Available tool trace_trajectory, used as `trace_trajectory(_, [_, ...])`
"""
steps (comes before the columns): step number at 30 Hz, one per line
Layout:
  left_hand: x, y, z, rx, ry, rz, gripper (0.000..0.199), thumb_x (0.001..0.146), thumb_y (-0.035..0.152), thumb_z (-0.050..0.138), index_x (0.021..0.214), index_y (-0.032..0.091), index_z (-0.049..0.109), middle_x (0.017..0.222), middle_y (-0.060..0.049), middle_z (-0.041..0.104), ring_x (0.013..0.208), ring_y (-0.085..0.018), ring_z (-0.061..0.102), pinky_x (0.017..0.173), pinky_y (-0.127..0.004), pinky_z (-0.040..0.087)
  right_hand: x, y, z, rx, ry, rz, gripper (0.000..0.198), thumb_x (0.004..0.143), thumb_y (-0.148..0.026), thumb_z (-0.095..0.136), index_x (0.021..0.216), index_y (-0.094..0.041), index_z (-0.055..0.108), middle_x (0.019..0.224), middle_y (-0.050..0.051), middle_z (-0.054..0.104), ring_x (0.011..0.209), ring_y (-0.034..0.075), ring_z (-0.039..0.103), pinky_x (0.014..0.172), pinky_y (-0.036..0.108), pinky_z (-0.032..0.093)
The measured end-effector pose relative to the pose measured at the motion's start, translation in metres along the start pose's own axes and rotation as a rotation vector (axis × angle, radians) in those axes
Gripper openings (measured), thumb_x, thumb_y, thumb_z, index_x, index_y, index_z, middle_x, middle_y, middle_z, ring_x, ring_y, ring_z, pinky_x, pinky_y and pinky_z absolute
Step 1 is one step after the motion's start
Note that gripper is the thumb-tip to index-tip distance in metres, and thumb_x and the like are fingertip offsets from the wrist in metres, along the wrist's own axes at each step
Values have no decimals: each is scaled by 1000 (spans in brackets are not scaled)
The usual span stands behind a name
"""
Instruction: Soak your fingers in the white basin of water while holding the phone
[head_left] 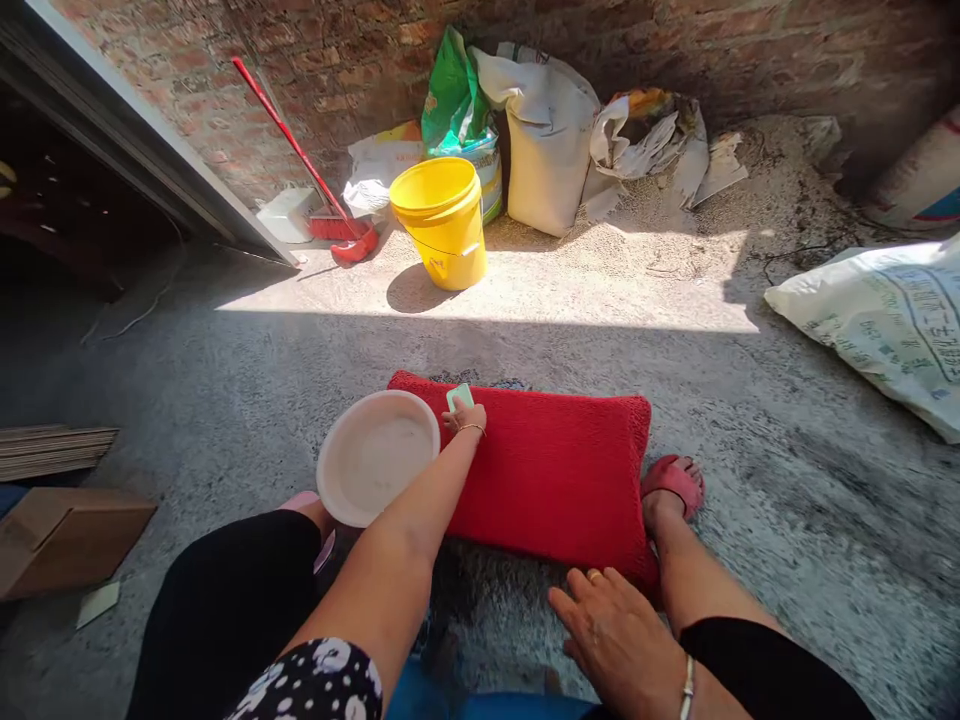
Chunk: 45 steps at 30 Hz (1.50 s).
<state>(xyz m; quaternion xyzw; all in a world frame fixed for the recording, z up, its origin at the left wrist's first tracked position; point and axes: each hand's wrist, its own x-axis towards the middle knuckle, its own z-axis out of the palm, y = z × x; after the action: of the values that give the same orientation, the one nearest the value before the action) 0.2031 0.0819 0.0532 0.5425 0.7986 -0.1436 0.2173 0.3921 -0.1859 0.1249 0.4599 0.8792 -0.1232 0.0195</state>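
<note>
A thick rectangular red cushion with a textured, fabric-like surface lies on the ground between the feet. My left hand reaches across to its far left part, fingers closed on a small pale green block, which is partly covered by the fingers. Whether the block presses on the fabric I cannot tell. A white plastic basin stands against the cushion's left end, close to my left forearm. My right hand, with a ring and a bracelet, is held near the cushion's near right edge, fingers loosely apart and holding nothing.
A yellow bucket stands beyond the cushion, with a red broom and dustpan to its left. Sacks lean along the brick wall. A white sack lies at right, a cardboard box at left.
</note>
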Motion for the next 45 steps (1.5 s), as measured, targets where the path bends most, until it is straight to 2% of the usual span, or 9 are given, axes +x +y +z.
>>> trace_trajectory(5, [-34,74,59,-166,9,10,68,88,41,40,151,20,26,134,-21,47,115,-29,59,86,-37,51,-11,3,8,9,114,-29,15,76,-25,63,90,-28,60,84,1,67,75,18,60,78,34,40])
trace_trajectory(11, [-92,103,118,-386,-293,672,62,74,55,61,133,37,55,122,-6,53,105,-24,60,94,-36,48,-6,1,0,23,0,4,18,77,-23,66,94,-28,64,87,1,68,78,19,61,78,34,38])
trace_trajectory(18, [-38,-12,66,-493,157,-74,60,84,43,54,141,25,47,119,-13,55,107,-26,59,95,-37,44,8,-6,-38,65,-324,61,19,85,-17,58,100,-26,66,94,5,68,90,22,64,82,35,40])
trace_trajectory(21, [-33,-18,67,-482,183,-200,65,86,37,48,147,17,37,123,-19,51,108,-31,58,93,-42,44,14,-6,-51,100,-416,91,20,86,-20,59,104,-24,66,99,6,68,95,23,63,84,35,40])
trace_trajectory(24, [-65,18,101,-432,143,-62,67,83,37,51,147,23,37,126,-17,50,113,-32,54,94,-43,44,18,-3,-53,106,-436,122,22,87,-21,59,107,-23,65,104,8,67,100,24,63,86,35,40])
trace_trajectory(30, [-139,77,158,-371,-300,723,64,72,46,64,135,35,54,121,-6,52,103,-24,56,93,-37,48,21,1,-53,85,-486,125,20,88,-24,59,107,-21,66,105,10,66,100,26,63,83,36,40])
trace_trajectory(33, [-128,48,139,-430,-183,614,60,77,46,62,134,32,55,116,-7,54,102,-23,57,94,-35,47,21,0,-57,76,-494,109,22,88,-25,59,110,-22,64,106,10,66,100,25,62,84,35,40])
trace_trajectory(40, [-66,-28,86,-397,184,-75,61,85,39,54,143,23,45,116,-15,55,105,-29,58,92,-39,46,17,1,-58,117,-461,85,19,88,-24,57,106,-20,64,102,11,66,96,25,63,83,36,40])
trace_trajectory(45, [-115,24,133,-337,47,181,68,82,42,55,146,26,39,125,-14,51,114,-29,53,97,-39,43,19,5,-59,132,-476,104,22,88,-25,57,108,-19,65,102,11,67,97,26,63,83,37,42])
